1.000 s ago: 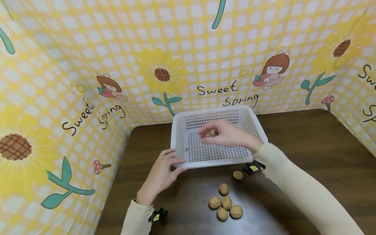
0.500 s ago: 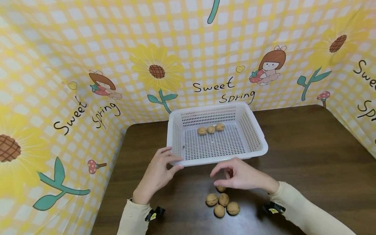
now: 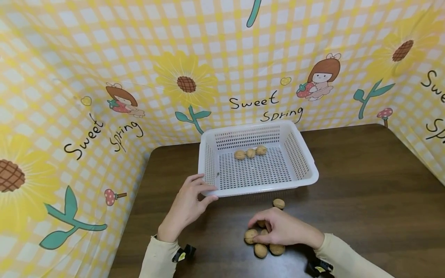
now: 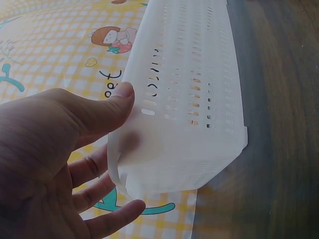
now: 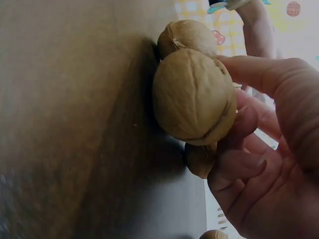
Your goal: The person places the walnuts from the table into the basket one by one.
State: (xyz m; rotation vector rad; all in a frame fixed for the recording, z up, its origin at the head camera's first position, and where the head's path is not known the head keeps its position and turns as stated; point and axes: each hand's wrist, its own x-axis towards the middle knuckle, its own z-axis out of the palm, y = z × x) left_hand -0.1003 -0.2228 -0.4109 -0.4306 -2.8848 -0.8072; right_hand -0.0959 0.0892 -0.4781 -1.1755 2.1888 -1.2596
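Observation:
A white perforated plastic basket (image 3: 257,190) stands on the table, with three walnuts (image 3: 250,153) lying in it. My left hand (image 3: 187,202) holds its near left corner; in the left wrist view the thumb (image 4: 117,104) presses the rim and the other fingers spread behind it. Nearer me, my right hand (image 3: 286,227) reaches down over a cluster of walnuts (image 3: 260,251), thumb and index finger bent around them. In the right wrist view a big walnut (image 5: 192,97) covers part of the fingers, so whether they pinch one is hidden.
One walnut (image 3: 279,203) lies apart, between the basket and the right hand. The dark wooden table (image 3: 365,185) extends to the right. A yellow checked cloth (image 3: 236,58) with printed flowers hangs behind the basket and down the left side.
My right hand came out of the basket, moved toward me and lowered onto the walnut cluster. Three walnuts in the basket have come into sight. The left hand stays at the corner.

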